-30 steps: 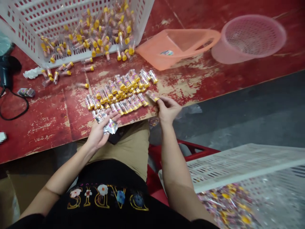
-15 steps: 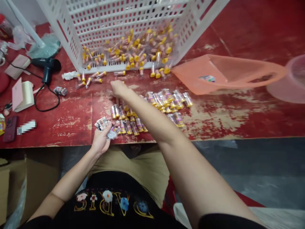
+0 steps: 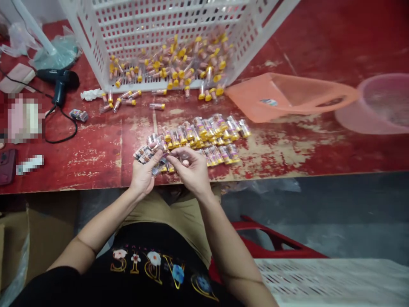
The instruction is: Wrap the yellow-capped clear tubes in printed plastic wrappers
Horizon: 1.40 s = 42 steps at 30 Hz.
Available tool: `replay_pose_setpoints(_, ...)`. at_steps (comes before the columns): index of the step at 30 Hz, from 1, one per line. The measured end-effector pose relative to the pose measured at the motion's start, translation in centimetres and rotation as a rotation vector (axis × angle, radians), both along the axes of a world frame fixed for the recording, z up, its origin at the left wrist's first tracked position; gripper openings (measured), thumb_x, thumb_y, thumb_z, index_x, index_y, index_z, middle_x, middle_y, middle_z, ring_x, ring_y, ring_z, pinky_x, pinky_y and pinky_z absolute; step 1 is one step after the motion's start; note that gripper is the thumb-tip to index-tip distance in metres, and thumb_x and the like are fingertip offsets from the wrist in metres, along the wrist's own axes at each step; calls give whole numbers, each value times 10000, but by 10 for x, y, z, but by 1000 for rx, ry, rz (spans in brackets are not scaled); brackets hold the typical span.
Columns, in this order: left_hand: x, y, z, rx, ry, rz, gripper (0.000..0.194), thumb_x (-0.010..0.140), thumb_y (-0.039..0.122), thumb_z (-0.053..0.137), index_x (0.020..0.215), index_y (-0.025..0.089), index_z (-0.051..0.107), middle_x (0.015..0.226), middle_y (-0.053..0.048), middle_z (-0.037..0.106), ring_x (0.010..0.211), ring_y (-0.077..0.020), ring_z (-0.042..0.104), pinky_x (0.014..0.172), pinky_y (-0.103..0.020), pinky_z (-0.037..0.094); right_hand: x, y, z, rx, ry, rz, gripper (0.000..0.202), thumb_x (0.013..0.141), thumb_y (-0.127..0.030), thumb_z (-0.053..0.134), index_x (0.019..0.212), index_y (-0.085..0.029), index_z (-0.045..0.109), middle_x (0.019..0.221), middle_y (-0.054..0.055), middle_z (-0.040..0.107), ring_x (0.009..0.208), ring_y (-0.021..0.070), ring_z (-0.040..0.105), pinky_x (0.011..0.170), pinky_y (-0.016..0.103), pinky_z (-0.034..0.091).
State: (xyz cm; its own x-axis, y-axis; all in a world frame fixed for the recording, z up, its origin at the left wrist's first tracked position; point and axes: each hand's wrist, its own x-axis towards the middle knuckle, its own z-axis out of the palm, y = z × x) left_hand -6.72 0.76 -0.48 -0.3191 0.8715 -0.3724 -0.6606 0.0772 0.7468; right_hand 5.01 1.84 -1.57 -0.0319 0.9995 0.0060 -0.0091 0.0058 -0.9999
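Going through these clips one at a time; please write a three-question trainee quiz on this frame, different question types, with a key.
1. True or false: the person's left hand holds small, flat printed pieces close to the right hand.
2. Fill in: the clear, slim plastic tubes heaped in the white perforated plastic crate have ____ caps.
3. Where does the orange plastic scoop with a handle slot lie? A) inside the crate; B) between the crate and the round pink plastic mesh basket; C) in the left hand.

Key: 1. True. 2. yellow. 3. B.
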Motion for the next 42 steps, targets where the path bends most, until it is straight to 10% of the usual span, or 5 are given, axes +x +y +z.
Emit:
replay_pose_setpoints(10,38,3,10,58,130,41,519,526,347,944,969,179,733,761,32,684,635,-67,594,667,-210,471,38,-22,1,2,222,-140,371,867,-565,645,1040,-237,626,837,2,611,654,121,573,599,263,513)
replay_pose_setpoints(15,38,5,13,49,105,-2,551,529,336,944,1015,195,727,827,16,701,752,-99,638,752,-233,486,54,-51,13,150,68,-143,418,866,-345,709,1258,-274,582,1129,57,622,991,175,632,893,337,560)
replay_pose_setpoints(26,43,-8,15,34,80,-226,612,558,329,938,1101,189,690,822,22,703,693,-94,646,739,-236,535,56,-63,21,561,-417,-363,296,832,-167,746,1114,-251,720,999,62,690,927,197,673,859,365,583)
replay_pose_setpoints(33,43,-15,24,-42,42,-307,548,524,352,949,942,135,669,847,-22,733,730,-150,690,773,-312,586,68,-75,20,402,-256,11,476,992,-188,481,1458,-283,505,1424,111,556,1366,246,510,1145,484,451)
replay_pose_setpoints(42,48,-24,24,37,103,-404,634,585,350,925,1134,195,648,822,14,711,575,-87,628,589,-220,532,64,-73,15,447,-139,-116,419,912,-162,638,1297,-324,662,1325,47,680,1202,235,664,1028,425,570)
